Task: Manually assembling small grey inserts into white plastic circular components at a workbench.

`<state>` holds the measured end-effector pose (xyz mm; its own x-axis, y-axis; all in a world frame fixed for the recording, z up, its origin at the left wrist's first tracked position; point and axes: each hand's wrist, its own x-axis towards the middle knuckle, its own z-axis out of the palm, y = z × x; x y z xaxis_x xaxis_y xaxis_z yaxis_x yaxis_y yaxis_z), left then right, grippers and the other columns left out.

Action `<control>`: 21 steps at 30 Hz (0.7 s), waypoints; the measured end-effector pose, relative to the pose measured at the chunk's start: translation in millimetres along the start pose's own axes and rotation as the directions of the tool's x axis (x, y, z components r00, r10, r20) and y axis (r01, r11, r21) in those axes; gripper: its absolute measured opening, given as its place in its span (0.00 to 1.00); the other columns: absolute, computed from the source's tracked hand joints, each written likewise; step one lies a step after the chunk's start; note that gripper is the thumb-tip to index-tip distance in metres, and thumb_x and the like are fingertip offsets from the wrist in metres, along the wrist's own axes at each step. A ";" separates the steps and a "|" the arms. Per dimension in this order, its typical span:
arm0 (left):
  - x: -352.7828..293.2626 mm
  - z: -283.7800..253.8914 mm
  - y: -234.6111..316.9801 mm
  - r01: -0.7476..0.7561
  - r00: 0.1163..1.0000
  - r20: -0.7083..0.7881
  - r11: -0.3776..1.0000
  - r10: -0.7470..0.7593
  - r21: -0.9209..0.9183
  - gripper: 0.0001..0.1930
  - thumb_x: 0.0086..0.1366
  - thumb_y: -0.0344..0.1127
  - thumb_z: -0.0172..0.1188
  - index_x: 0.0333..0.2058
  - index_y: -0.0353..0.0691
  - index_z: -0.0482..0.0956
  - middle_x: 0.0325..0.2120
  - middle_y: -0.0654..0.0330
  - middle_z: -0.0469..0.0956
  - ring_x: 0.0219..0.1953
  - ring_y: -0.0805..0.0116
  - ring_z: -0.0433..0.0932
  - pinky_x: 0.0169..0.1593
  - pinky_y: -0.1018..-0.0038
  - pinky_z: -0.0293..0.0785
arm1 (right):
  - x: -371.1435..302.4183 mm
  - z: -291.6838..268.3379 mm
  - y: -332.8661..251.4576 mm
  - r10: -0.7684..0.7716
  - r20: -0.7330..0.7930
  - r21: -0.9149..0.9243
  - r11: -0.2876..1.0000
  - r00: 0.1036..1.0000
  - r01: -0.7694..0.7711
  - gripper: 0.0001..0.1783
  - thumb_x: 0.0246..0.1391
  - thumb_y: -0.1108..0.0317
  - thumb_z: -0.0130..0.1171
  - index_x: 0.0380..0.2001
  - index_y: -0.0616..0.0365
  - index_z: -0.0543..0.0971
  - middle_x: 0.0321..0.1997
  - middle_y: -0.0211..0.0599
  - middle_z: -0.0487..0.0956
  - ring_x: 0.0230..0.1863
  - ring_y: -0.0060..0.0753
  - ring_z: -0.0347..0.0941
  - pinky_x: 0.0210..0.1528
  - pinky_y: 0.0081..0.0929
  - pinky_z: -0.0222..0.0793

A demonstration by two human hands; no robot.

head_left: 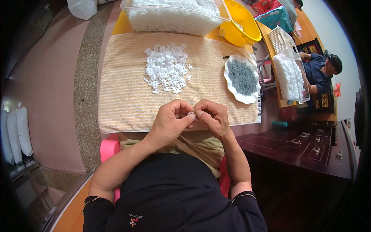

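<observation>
White plastic forms the workpiece: one small perforated piece (191, 113) is held above the near edge of the striped towel (123, 91), in front of my body. My left hand (171, 119) is clamped on it between thumb and forefinger. My right hand (215, 119) has its thumb and forefinger together, just beside the piece; whether a smaller part sits between them, I cannot tell.

Supply layout: a loose pile of similar pieces (166, 67) lies on the towel, ahead of my left hand. Dark grey small parts (242, 77) fill a scalloped white plate (245, 99) at the right. A clear bin (228, 16) of white pieces and a yellow basin (251, 36) stand at the far side of the counter (119, 26).

Step in hand, by my judgement: two-handed fingertip work on a single piece. Next move calls for a steady left pinch, fine control from the right fingertips, and the piece's hole kept accessible. Avoid excess squeeze; so small a piece could slip.
</observation>
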<state>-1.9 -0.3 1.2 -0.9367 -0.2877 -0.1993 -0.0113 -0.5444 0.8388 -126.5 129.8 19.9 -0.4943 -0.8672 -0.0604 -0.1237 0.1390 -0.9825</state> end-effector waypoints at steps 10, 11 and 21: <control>-0.8 1.2 1.2 0.027 1.000 0.011 0.999 -0.026 -0.025 0.06 0.60 0.23 0.60 0.35 0.32 0.72 0.28 0.63 0.76 0.29 0.80 0.75 0.32 0.82 0.76 | 3.3 -3.4 10.1 -0.107 -0.185 -0.141 0.987 0.977 0.082 0.04 0.56 0.79 0.50 0.28 0.66 0.74 0.27 0.31 0.74 0.22 0.17 0.67 0.27 0.14 0.64; -0.4 1.1 1.3 0.029 0.999 0.014 1.000 -0.029 -0.003 0.06 0.60 0.23 0.60 0.35 0.32 0.72 0.28 0.63 0.75 0.28 0.80 0.75 0.32 0.82 0.76 | 6.7 -4.1 13.0 -0.162 -0.250 -0.194 0.974 0.955 0.115 0.04 0.58 0.78 0.51 0.30 0.66 0.74 0.25 0.28 0.73 0.20 0.15 0.65 0.23 0.13 0.61; -2.3 3.7 0.3 0.037 0.999 0.021 0.999 -0.038 0.028 0.05 0.60 0.24 0.60 0.33 0.33 0.73 0.27 0.64 0.75 0.27 0.80 0.75 0.31 0.81 0.77 | 35.5 -38.1 28.9 -0.405 -0.356 -0.630 0.770 0.842 0.104 0.08 0.58 0.71 0.58 0.36 0.67 0.79 0.22 0.26 0.74 0.22 0.14 0.63 0.24 0.18 0.60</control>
<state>-1.0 3.2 3.8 -0.9429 -0.2501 -0.2201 -0.0559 -0.5325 0.8446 -180.4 121.3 -4.0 -0.6721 -0.6166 0.4100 -0.6889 0.3175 -0.6516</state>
